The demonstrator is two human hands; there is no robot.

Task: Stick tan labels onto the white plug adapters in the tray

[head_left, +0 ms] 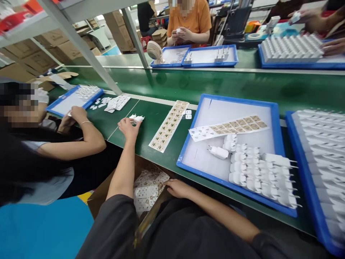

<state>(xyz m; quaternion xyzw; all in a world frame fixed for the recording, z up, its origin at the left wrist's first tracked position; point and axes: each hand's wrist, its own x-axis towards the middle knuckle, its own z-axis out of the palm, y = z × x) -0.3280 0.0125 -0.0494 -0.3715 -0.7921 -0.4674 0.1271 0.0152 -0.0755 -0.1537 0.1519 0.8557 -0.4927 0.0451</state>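
My left hand [128,128] reaches over the green bench, its thumb and fingers closed around white plug chargers [139,119]; two seem to be there, side by side with pins pointing away. My right hand [178,188] is low beside the bench edge, at the rim of a cardboard box, its fingers loosely stretched and nothing visible in them. Crumpled used label sheets [147,190] fill that box. Between my left hand and the blue tray [188,151] lies a label sheet [169,126]. A second, partly peeled label sheet [234,126] lies across the tray, behind rows of chargers [253,172].
Another blue tray [299,154] packed with chargers stands at the right. Two small loose labels [188,114] lie by the sheet. To my left, a co-worker's arm [91,140] extends beside white pieces [117,103]. A metal post [86,50] slants down to the bench.
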